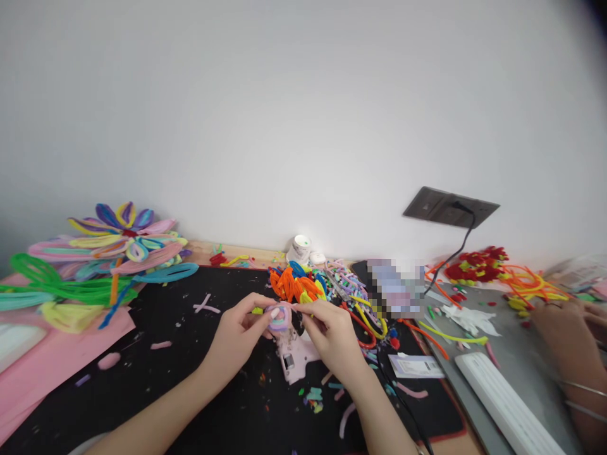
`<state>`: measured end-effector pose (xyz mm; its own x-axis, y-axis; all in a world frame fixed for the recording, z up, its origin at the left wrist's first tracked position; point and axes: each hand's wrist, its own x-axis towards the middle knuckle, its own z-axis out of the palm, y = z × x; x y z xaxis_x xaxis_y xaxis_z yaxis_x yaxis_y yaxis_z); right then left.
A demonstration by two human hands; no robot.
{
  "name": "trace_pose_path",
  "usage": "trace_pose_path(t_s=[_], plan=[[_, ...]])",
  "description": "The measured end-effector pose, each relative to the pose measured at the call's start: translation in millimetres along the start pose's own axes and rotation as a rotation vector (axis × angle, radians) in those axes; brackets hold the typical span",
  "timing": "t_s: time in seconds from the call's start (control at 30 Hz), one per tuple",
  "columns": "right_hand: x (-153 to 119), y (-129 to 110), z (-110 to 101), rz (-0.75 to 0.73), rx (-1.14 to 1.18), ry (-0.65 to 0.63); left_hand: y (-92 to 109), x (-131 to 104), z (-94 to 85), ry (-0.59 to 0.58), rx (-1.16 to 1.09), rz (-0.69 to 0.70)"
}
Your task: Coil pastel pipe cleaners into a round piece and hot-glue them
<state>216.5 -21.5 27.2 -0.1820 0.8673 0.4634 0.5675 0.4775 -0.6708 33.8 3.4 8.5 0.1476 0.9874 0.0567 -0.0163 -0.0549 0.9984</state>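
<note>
Between my hands is a small pastel ring of looped pipe cleaner (279, 320), pink and lilac with a pale centre. My left hand (237, 332) pinches its left side between thumb and fingers. On the other side, my right hand (332, 335) is closed with its fingertips at the ring's upper right edge. Just below the ring lies a pale pink glue gun (294, 363) on the black mat (190, 392), partly covered by my right hand. Orange, yellow and blue pipe cleaner loops (296, 284) are heaped right behind my hands.
Large pipe cleaner flowers (128, 234) stand at left by pink paper (90, 354). A paper cup (300, 248) is near the wall. Cut scraps, a purple-white label (416, 366) and a black cable (403, 404) lie at right. Another person's hand (562, 328) works at far right beside a white strip (507, 401).
</note>
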Motion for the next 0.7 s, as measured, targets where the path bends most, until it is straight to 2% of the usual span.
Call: trace_pose_path(t_s=[0.17,0.33,0.7], plan=[[2.3,-2.9,-3.5,-0.011,0.014,-0.051,-2.6,1.8,-0.7,-0.008,-0.033,-0.024],[2.4,-1.0,-4.7,0.001,0.024,-0.071,-5.1,4.2,-0.7,-0.04,-0.107,-0.111],[0.8,6.3,0.7,0.092,0.078,-0.027,-4.4,3.6,-1.5,-0.109,-0.314,-0.282]])
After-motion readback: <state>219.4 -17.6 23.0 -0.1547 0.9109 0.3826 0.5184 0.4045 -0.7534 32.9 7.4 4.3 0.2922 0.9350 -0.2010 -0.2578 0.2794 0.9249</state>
